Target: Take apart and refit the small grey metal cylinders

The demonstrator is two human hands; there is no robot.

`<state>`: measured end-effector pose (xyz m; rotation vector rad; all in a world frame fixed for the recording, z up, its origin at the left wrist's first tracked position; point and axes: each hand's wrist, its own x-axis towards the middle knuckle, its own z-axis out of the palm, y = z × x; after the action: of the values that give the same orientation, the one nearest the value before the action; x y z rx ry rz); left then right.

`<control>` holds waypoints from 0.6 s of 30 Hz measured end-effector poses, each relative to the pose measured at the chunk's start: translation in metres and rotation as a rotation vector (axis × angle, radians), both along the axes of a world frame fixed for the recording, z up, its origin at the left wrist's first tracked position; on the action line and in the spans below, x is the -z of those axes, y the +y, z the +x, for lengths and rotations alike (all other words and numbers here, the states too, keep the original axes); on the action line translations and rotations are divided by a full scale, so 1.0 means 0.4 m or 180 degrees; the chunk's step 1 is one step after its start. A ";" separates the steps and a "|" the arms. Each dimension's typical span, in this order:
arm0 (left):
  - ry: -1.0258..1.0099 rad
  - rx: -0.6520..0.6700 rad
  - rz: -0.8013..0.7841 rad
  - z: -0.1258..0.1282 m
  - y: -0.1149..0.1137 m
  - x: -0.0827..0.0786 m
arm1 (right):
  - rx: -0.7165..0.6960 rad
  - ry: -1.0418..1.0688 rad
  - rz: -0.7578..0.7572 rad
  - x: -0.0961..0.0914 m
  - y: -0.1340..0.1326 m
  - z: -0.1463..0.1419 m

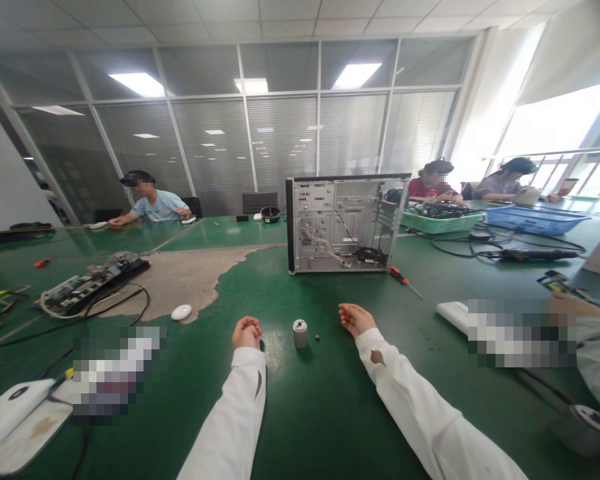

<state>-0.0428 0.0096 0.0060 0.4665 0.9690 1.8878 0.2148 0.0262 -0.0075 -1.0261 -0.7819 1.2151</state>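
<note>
A small silver metal cylinder with dark holes in its top, resembling a small electric motor (300,335), stands upright on the green table (300,413). Just right of it lies a tiny dark metal piece (317,337), too small to name. My left hand (247,332) rests left of the cylinder, apart from it, with its fingers curled into a loose fist. On the other side, my right hand (356,319) has its fingers bent inward and closed, also clear of the cylinder. Nothing shows in either hand.
Beyond my hands stands an open computer case (347,223), with an orange-handled screwdriver (400,275) by its corner. At left are a stripped power strip (95,283) and a white round lid (181,312). Green (440,223) and blue baskets (535,220) sit right. A co-worker's arm (597,347) reaches in.
</note>
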 end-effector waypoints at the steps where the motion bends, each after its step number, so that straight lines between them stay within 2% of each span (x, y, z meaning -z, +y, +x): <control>1: 0.0040 0.0043 0.0002 0.000 0.000 0.001 | -0.0031 -0.0137 0.0015 -0.002 -0.002 -0.005; 4: 0.0203 0.0249 -0.0018 0.007 -0.001 0.003 | -0.0135 -0.0557 0.0062 -0.011 -0.018 -0.027; 6: 0.0317 0.0437 -0.0045 0.016 -0.001 0.003 | -0.0186 -0.0987 0.0279 -0.022 -0.044 -0.049; 10: 0.0689 0.0787 -0.0116 0.035 -0.001 0.006 | -0.0367 -0.2656 0.1494 -0.049 -0.112 -0.114; 13: 0.0950 0.0827 -0.0181 0.039 0.003 0.010 | -0.0399 -0.3364 0.2060 -0.055 -0.140 -0.167; 15: 0.0993 0.0847 -0.0211 0.036 0.004 0.012 | -0.0334 -0.3558 0.2126 -0.048 -0.143 -0.192; 18: 0.0979 0.0907 -0.0221 0.031 0.005 0.012 | -0.0221 -0.3575 0.1961 -0.036 -0.139 -0.209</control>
<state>-0.0302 0.0115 0.0012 0.8255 1.0992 1.5486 0.1311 -0.0293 0.0070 -1.1051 -1.9186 0.2803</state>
